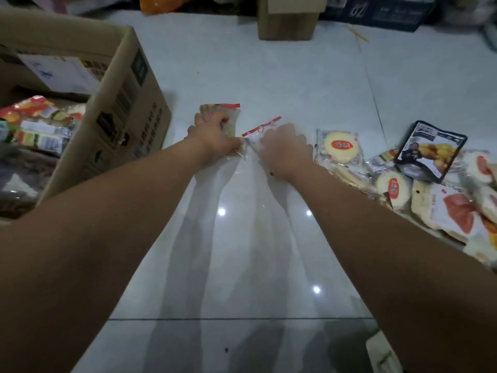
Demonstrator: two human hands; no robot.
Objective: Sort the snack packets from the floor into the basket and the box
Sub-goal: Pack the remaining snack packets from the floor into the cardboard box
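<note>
Small brown carton [287, 20] stands between orange bag [158, 2] and dark crate [390, 12]

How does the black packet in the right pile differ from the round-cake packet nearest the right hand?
The black packet is opaque with a printed photo; the round-cake packet is clear, showing a yellow cake with a red label. The black packet rests on other packets; the round-cake packet lies at the pile's edge. Neither is held.

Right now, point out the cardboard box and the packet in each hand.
cardboard box [126, 109]: head view, outer side wall.
left packet [232, 113] in left hand [215, 137]: head view, top end below its red strip.
right packet [262, 127] in right hand [285, 149]: head view, red strip.
</note>
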